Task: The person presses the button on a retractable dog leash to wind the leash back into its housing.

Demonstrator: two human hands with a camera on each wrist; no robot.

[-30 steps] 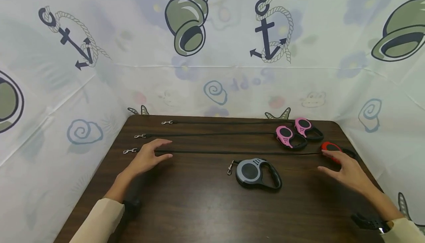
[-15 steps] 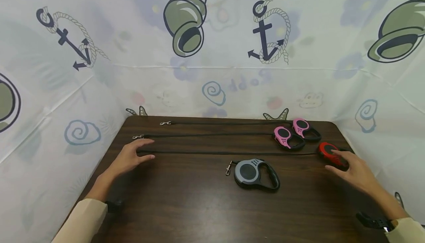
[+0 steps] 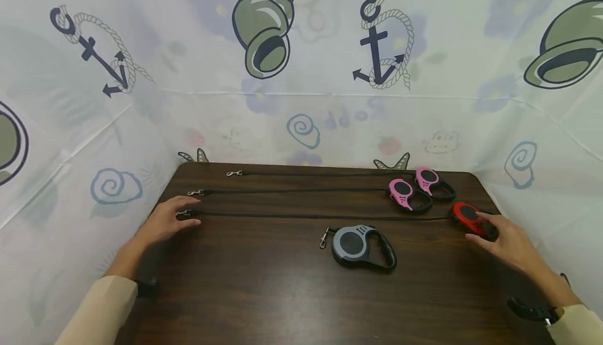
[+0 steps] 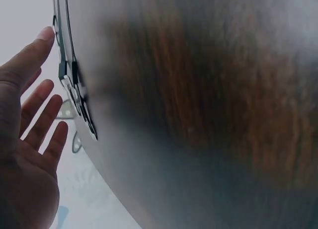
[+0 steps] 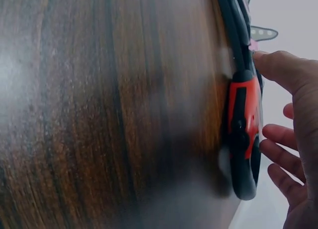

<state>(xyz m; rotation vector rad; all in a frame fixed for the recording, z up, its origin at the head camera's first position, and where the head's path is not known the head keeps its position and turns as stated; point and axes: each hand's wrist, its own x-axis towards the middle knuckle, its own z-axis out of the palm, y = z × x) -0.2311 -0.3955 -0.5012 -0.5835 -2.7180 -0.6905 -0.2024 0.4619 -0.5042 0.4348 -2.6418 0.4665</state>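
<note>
Eyeing the red leash at the right of the table, left hand loosely spread near its clip, right hand likewise beside it, contact unclear, I'd guess light, rigid plastic, best gripped by the handle.

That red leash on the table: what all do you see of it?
The red leash has a plastic-looking red and black case with a dark round centre and a black loop handle. It lies flat on the table, at the right, its thin black cord stretched nearly straight leftward to a metallic clip. The right hand is by the handle end, the left hand by the clip; whether either touches it is unclear.
</note>
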